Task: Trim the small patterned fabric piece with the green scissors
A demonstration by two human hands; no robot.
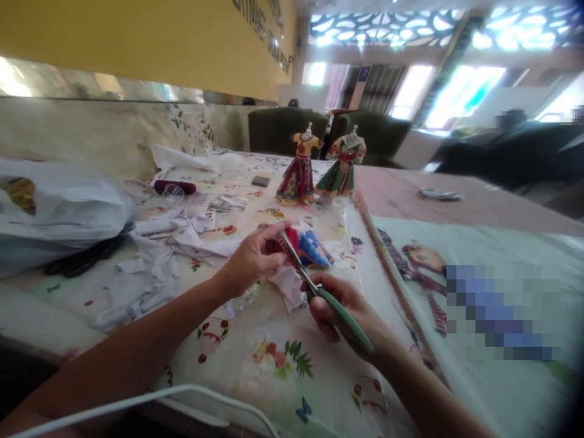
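- The left hand point(250, 260) pinches a small red patterned fabric piece point(283, 241) between thumb and fingertips, just above the floral tablecloth point(274, 359).
- The right hand point(340, 307) grips green-handled scissors point(319, 292), fingers closed around the handles; the blades meet the fabric.
- Blue and red cloth scraps point(317, 249) lie just beyond.
- Two small dressed mannequin dolls point(298, 173) stand farther back; white scraps point(150, 267) lie to the left.

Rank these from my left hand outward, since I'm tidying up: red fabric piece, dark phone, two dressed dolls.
1. Red fabric piece, pinched in the left hand.
2. Dark phone, farther back on the table.
3. Two dressed dolls, back and rightward; nearly level with the phone.
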